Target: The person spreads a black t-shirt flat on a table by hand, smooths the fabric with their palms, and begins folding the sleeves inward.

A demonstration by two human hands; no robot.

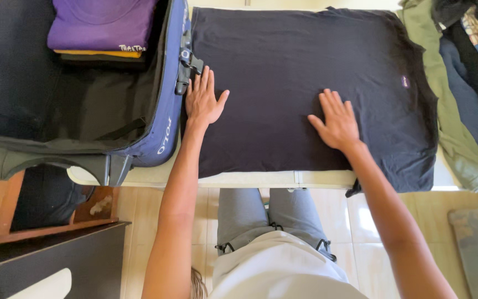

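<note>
While the dark shirt [283, 72] lies spread flat across the pale table [250, 179], you have both palms resting on top of it. Your left hand [203, 99] sits flat near the shirt's left edge, fingers straight and close together, thumb angled outward. Your right hand [336, 119] lies flat nearer the middle of the shirt, fingers straight with small gaps, thumb pointing left. Neither hand pinches or grips the cloth; each simply presses down, well apart from the other. The shirt covers most of the table, and its lower right part hangs over the near edge.

Just beside your left hand, an open blue suitcase [164, 99] touches the shirt's left edge. Inside it, a folded purple shirt [100, 22] rests on a thin yellow garment [98, 53]. To the right of the dark shirt lies a pile of clothes [460, 111], with an olive green piece nearest and blue fabric beyond.

The suitcase and the pile are cut off by the frame. The shirt's far sleeve and the table's far side cannot be made out.
</note>
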